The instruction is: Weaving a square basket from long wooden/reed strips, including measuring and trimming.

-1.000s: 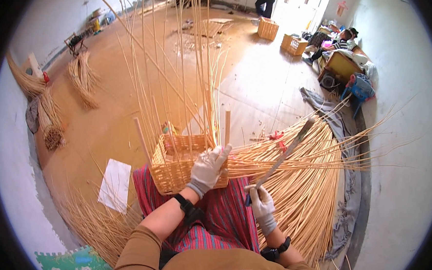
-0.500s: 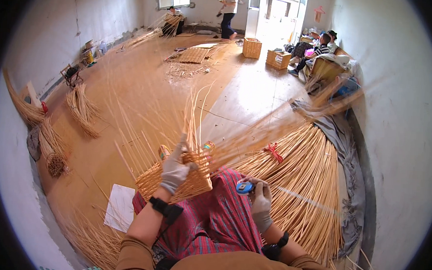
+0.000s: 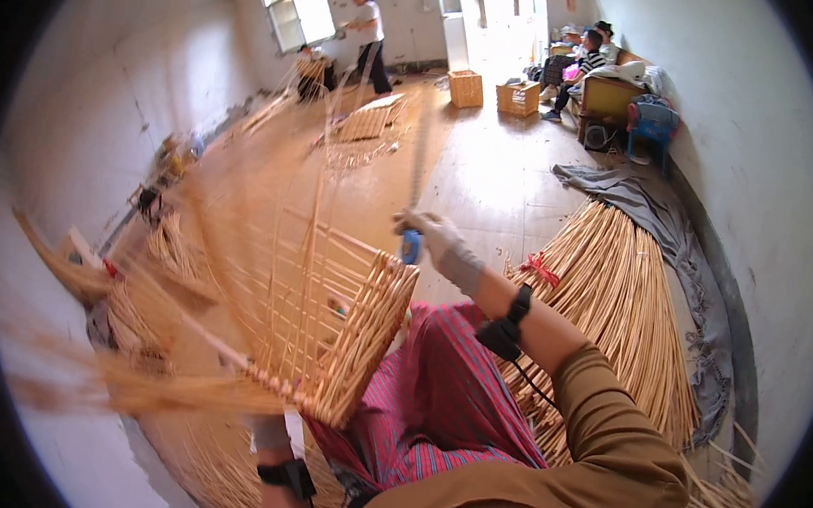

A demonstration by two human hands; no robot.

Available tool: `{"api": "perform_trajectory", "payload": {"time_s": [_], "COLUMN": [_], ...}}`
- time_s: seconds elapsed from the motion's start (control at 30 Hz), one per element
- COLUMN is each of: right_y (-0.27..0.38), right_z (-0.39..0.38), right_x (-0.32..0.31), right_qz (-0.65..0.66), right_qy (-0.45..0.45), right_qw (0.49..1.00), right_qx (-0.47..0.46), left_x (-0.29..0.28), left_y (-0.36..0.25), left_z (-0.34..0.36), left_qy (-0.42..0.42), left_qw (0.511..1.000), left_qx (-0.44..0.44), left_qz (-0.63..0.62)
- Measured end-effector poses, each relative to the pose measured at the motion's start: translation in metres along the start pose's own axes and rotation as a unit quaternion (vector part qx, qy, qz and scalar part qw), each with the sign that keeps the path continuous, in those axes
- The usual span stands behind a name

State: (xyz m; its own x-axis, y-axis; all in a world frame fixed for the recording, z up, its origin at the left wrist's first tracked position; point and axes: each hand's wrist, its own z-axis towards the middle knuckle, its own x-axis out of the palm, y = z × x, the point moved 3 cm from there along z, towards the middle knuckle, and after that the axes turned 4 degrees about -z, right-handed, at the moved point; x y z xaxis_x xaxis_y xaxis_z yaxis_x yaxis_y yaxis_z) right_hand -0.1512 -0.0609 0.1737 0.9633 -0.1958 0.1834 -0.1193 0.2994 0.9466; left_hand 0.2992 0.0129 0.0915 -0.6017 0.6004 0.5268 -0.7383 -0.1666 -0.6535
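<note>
We hold the partly woven basket (image 3: 370, 335) tilted over our lap, above the striped red cloth (image 3: 436, 394), and its long stakes sweep out to the left and upward, many of them blurred. Our right hand (image 3: 436, 244), in a pale glove, is closed around a blue tape measure (image 3: 411, 246) just beyond the basket's upper corner, with a blurred strip rising from the case. Our left hand (image 3: 268, 433) is mostly hidden behind the basket's lower edge, so we cannot tell whether its fingers are gripping. To our right, a broad bundle of rods (image 3: 614, 329) fans over the floor, bound with a red tie (image 3: 540, 270), a grey cloth (image 3: 612, 185) lying along its far end and outer side. Farther off, we see two woven boxes (image 3: 466, 89) near the bright doorway, and a person (image 3: 367, 40) standing by the window (image 3: 299, 14)
</note>
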Motion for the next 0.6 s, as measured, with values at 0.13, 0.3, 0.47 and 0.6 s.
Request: {"api": "perform_trajectory", "payload": {"time_s": [0.13,0.3,0.47,0.6], "right_y": [0.014,0.026,0.025,0.016], "right_z": [0.036,0.023,0.007,-0.007], "right_x": [0.052,0.071,0.038,0.005], "right_qz": [-0.040,-0.082,-0.091,-0.021], "right_qy": [0.244,0.315,0.269,0.193], "right_qw": [0.962,0.944,0.954,0.979], "right_qx": [0.116,0.053,0.101,0.060], "left_x": [-0.016,-0.029,-0.038,-0.044], "left_y": [0.004,0.010,0.019,0.019], "left_z": [-0.010,-0.007,0.003,0.033], "left_qy": [-0.118,-0.174,-0.193,-0.185], "left_qw": [0.992,0.983,0.979,0.979], "left_qx": [-0.021,-0.035,-0.040,-0.032], "left_qz": [0.034,0.041,0.044,0.076]}}
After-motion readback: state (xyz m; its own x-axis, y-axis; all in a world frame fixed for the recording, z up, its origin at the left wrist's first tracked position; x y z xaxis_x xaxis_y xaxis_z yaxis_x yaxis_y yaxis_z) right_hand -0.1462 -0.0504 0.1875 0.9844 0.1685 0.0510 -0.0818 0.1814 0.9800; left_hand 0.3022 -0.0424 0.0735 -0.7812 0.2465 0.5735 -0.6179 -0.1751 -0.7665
